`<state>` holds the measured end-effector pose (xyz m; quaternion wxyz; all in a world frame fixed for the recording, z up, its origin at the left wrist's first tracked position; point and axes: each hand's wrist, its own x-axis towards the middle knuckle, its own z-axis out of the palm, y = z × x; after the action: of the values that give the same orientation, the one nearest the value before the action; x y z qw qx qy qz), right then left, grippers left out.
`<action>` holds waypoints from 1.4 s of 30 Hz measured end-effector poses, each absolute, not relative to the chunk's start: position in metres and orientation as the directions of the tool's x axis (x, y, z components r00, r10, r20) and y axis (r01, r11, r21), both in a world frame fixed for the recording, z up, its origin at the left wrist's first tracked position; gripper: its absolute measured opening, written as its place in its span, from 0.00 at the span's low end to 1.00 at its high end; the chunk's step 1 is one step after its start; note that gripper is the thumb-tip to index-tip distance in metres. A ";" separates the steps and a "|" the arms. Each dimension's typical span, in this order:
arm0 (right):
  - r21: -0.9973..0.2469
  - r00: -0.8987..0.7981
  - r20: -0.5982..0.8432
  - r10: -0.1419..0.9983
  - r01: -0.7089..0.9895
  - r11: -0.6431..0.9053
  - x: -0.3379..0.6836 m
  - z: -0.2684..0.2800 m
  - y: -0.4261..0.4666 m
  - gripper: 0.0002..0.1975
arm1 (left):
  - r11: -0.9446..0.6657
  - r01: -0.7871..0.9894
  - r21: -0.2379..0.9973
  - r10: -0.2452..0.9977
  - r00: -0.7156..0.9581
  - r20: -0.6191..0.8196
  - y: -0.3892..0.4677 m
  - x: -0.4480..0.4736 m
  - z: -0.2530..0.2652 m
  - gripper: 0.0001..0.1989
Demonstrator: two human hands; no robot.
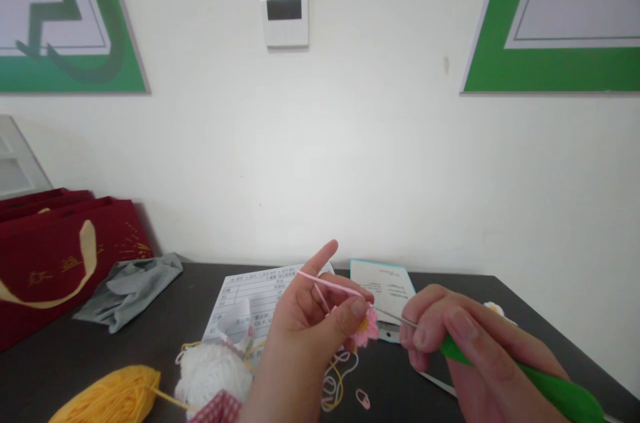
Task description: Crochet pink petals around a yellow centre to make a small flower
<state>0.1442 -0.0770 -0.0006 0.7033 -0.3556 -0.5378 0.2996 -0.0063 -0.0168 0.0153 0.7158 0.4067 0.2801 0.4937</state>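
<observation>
Between the thumb and fingers of my left hand [320,316] is a small pink crochet flower [367,331] with a yellow centre. A strand of pink yarn [330,284] runs over the raised index finger down to the flower. My right hand [480,336] grips the green handle of a crochet hook [545,386], its metal shaft pointing left. The hook's tip meets the flower's edge beside my left thumb; the exact stitch is too small to make out. Below the hands lie loose yarn tails [334,383] and a pink stitch marker [363,399].
A yellow yarn skein [110,396] and a white yarn ball [213,373] sit at the front left. Behind them lie a printed sheet [225,306], a grey cloth [130,289] and red bags [45,249]. A card [383,283] and a white flower [495,308] are farther right.
</observation>
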 end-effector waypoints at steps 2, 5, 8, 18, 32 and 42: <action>-0.840 0.213 0.485 0.848 -0.155 0.520 0.146 0.002 -0.075 0.17 | 0.207 -0.483 0.851 0.929 0.369 -0.017 -0.017 -0.007 0.016 0.43; -0.844 0.188 0.378 0.907 -0.334 0.421 0.146 0.006 -0.071 0.17 | 0.235 -0.495 0.836 0.923 0.382 -0.034 -0.018 -0.007 0.017 0.43; -0.822 0.177 0.292 0.940 -0.456 0.341 0.143 0.010 -0.066 0.17 | 0.242 -0.505 0.828 0.923 0.384 -0.036 -0.017 -0.007 0.017 0.42; -0.768 0.070 0.210 0.975 -0.605 0.209 0.139 0.003 -0.057 0.17 | 0.225 -0.553 0.802 0.927 0.376 0.000 -0.024 -0.003 0.021 0.47; -0.880 0.244 0.389 0.888 -0.185 0.437 0.143 -0.046 -0.129 0.09 | 0.214 -0.531 0.820 0.923 0.384 0.007 -0.083 0.002 -0.016 0.35; -0.869 0.209 0.086 0.974 -0.462 0.176 0.149 -0.065 -0.216 0.11 | 0.150 -0.187 0.971 0.937 0.339 -0.080 -0.132 -0.081 -0.045 0.08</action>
<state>0.1490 -0.2159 -0.0654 0.6840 -0.3695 -0.3465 0.5250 -0.0813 -0.1316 -0.0451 0.6549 0.4906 0.3823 0.4292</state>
